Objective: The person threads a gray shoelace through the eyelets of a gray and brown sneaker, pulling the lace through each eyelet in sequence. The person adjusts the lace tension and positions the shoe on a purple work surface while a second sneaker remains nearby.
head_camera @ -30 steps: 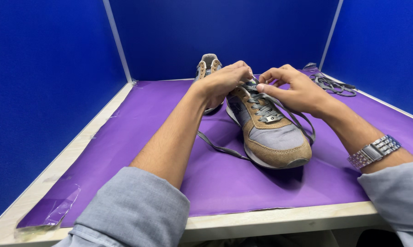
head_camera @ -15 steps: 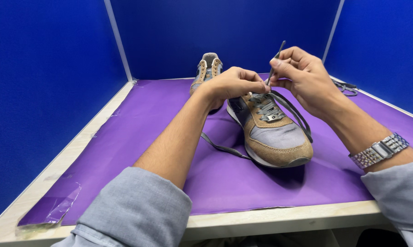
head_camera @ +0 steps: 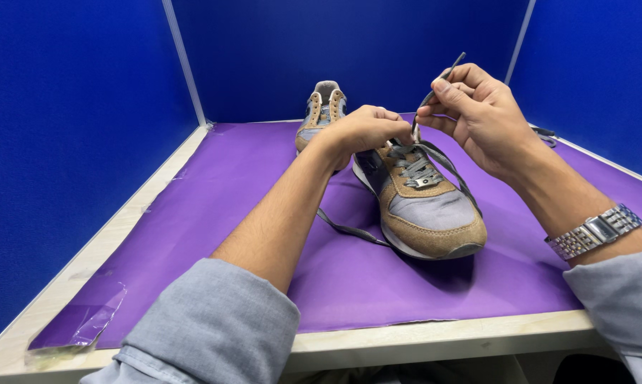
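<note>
Rising above the shoe since a moment ago, the right hand pinches the lace taut; the left hand fingers press closed at the shoe's tongue, so lacing advances.

there is one view only, from a camera worn on the person's head. it sits at the near edge of the table and looks forward and slightly down across it toward the far edge, where the blue partition walls meet. it is close: both forearms enter from the bottom corners and fill much of the frame. the table's left edge runs diagonally up toward the far left corner; the right edge is partly cut off.
</note>
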